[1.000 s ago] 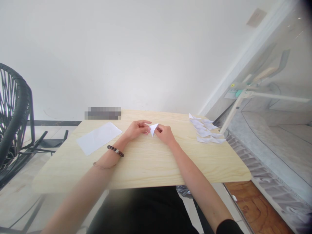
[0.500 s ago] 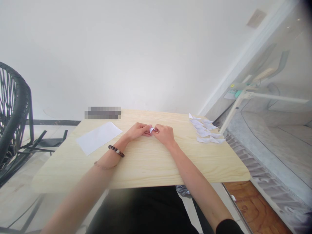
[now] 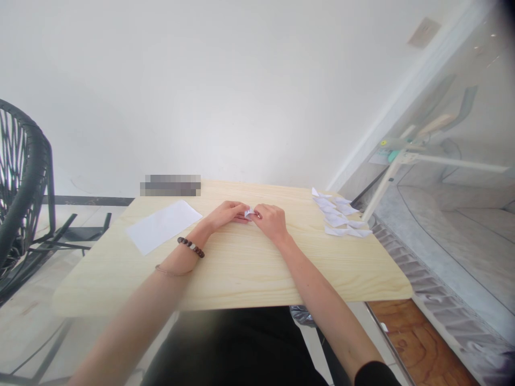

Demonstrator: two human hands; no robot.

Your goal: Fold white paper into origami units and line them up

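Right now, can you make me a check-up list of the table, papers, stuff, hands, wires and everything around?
Surface: pale wood-grain table.
Job's things: small folded paper in the middle; flat white sheet on the left; folded white pieces grouped on the right.
Clutter: dark pixelated object at the back left, unidentifiable.
Hands: left hand and right hand both pinch the folded paper.
Cables: none I can be sure of.
Surroundings: black chair on the left, white wall behind.
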